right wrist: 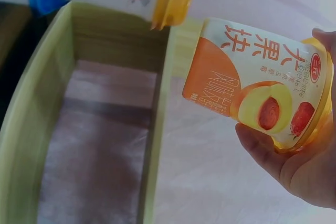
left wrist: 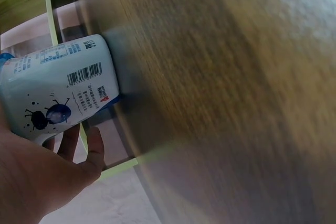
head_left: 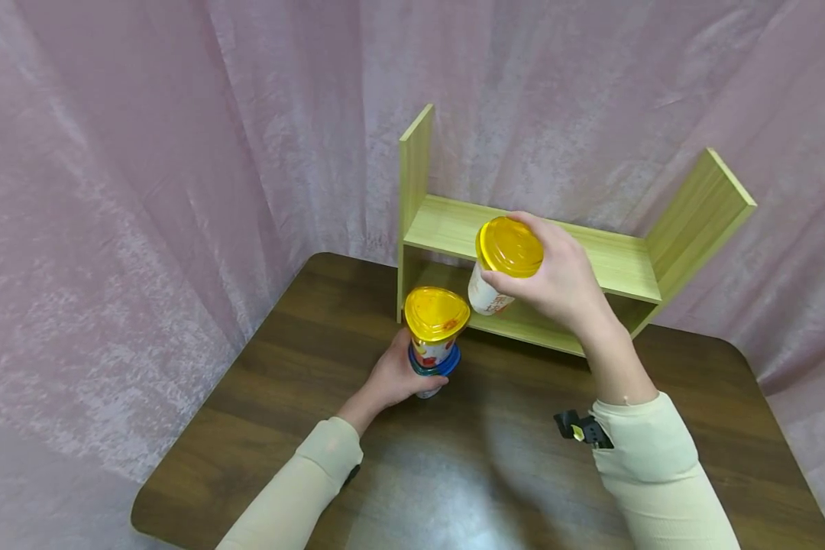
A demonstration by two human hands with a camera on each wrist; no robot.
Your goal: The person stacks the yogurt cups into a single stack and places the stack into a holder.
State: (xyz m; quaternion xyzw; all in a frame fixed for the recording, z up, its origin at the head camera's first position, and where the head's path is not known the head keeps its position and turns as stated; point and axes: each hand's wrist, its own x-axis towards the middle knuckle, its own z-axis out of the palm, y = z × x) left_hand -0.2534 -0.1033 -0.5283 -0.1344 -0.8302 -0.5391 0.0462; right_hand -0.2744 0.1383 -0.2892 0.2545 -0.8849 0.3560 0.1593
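Note:
My left hand (head_left: 393, 373) grips a white yogurt cup with a blue lid (head_left: 445, 362); blueberries and a barcode show on this cup (left wrist: 63, 85) in the left wrist view. On top of it stands another yogurt cup with a yellow lid (head_left: 436, 313), upright. Up and to the right, my right hand (head_left: 557, 275) holds a third yogurt cup by its yellow lid (head_left: 509, 248), fingers and thumb around the rim. Peach and strawberry pictures mark this cup (right wrist: 257, 82) in the right wrist view. It is raised in front of the shelf, beside the stacked pair.
A light wooden two-tier shelf (head_left: 632, 263) with tall side panels stands at the back of the dark wooden table (head_left: 275, 397). The stack is by its front left corner. Pink curtains (head_left: 302, 114) hang behind and beside the table.

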